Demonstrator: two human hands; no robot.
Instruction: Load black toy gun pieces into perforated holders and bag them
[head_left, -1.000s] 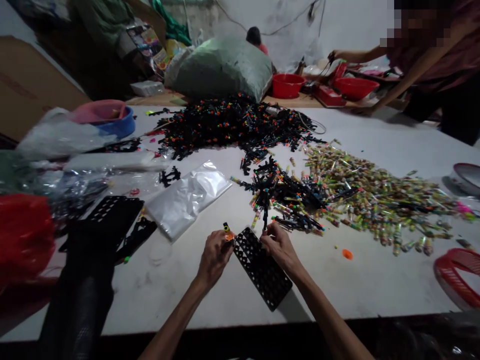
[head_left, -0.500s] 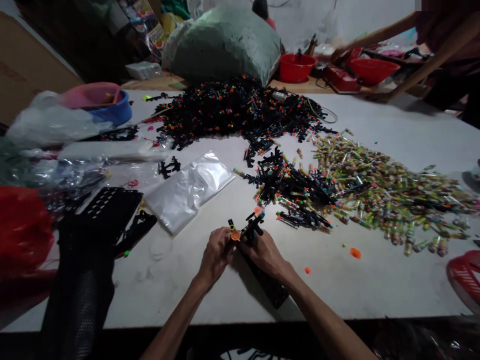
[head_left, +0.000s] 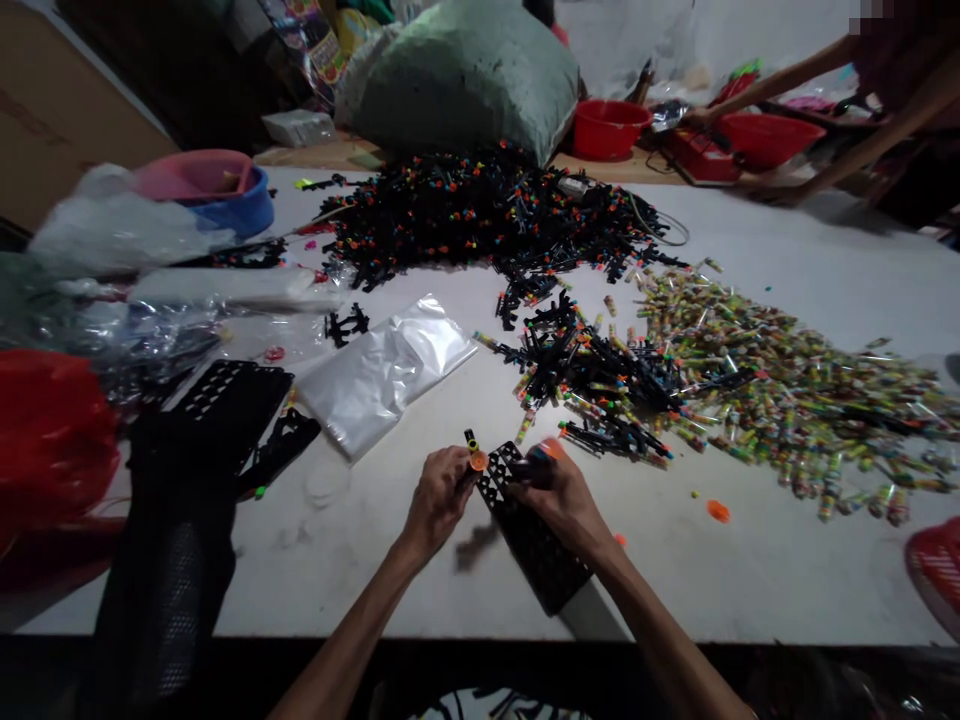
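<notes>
Working at a white tabletop [head_left: 787, 590], a person is pinching a small black plastic piece capped with an orange disc and a yellow tip [head_left: 472, 450] in the left grip [head_left: 439, 500], the fingers closed around it and the coloured end poking out above them. The piece is sitting just beside the top corner of a black perforated plastic rack [head_left: 536, 545], which is lying flat and at a slant on the tabletop. The right grip [head_left: 559, 495] is curling over the rack's upper end; its fingers [head_left: 534, 470] are blurred, with a spot of orange showing beside them, so what they have hold of cannot be told. Just beyond the hands, a tangled pile of black plastic pieces with coloured tips [head_left: 592, 370] is running into a wide spread of small wrapped multicoloured tubes [head_left: 772, 390]. A larger black heap [head_left: 487, 215] is lying farther up the tabletop. To the left, a flat clear plastic bag [head_left: 386, 375] is lying near a second black perforated rack [head_left: 225, 410]. Across the tabletop, a co-worker's outstretched arm [head_left: 780, 85] is reaching among red plastic basins [head_left: 609, 128], beside a bulging grey-green sack [head_left: 465, 80].
</notes>
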